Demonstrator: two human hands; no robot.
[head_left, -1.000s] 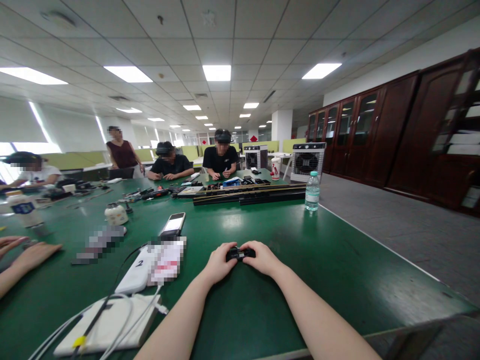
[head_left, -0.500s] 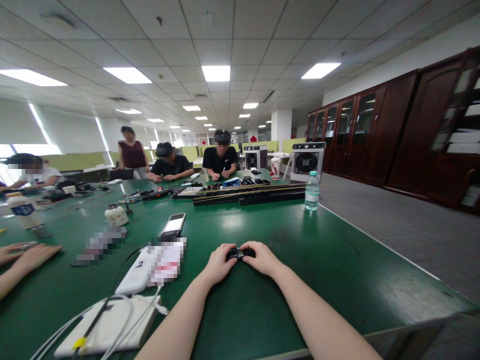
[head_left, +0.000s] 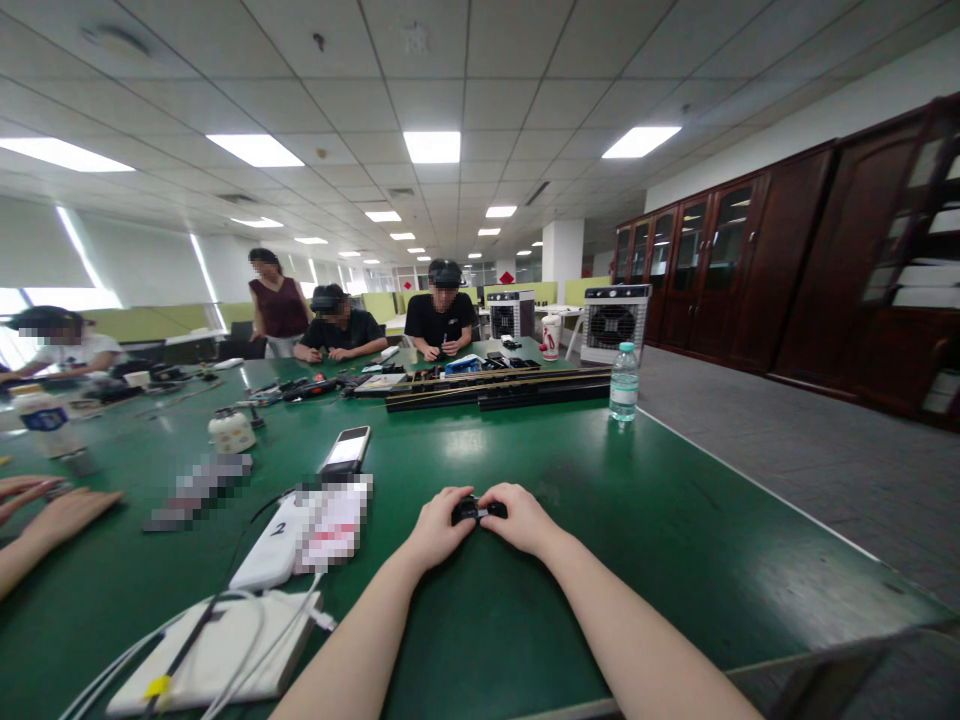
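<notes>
A small black part with a pale, metallic-looking middle (head_left: 482,511) is held between my two hands, low over the green table (head_left: 480,590). My left hand (head_left: 441,525) is closed on its left end, thumb at the near side and fingers at the far side. Its right end is pinched by my right hand (head_left: 521,518), and a rounded black tip shows at that thumb. The fingers cover much of the part, and its exact kind is too small to make out.
Left of my arms lie a white power bank (head_left: 270,540), a phone (head_left: 347,450), a white box (head_left: 225,660) and cables. A water bottle (head_left: 624,382) stands behind long black rails (head_left: 495,392)'s right end. A co-worker's hands (head_left: 67,515) rest at far left.
My right hand has shifted slightly, and more of the part's pale middle and rounded right end shows. My left hand stays in place. The standing person has moved a little right.
</notes>
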